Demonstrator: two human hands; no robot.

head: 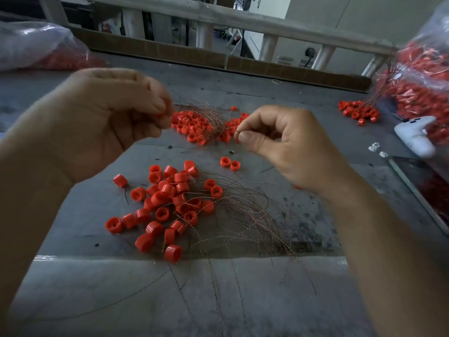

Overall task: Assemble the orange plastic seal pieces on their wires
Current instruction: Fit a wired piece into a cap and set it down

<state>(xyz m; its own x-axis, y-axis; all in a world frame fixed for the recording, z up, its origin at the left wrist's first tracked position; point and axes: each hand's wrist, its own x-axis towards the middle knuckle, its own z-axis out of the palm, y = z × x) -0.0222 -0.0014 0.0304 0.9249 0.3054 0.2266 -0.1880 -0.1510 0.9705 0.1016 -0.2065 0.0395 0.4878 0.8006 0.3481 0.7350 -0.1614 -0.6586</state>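
The left hand [109,122] is up over the desk [73,288]. It looks a bit blurry, and its fingers are curled round one orange seal piece [166,106]. The right hand [286,144] pinches a thin wire [236,130] between thumb and finger. Below the hands lies a near pile [165,205] of orange pieces, with wires fanning out to the right. A far pile [194,125] sits behind the hands. A small pile [357,113] lies beside a big plastic bag [418,69] full of orange pieces on the right.
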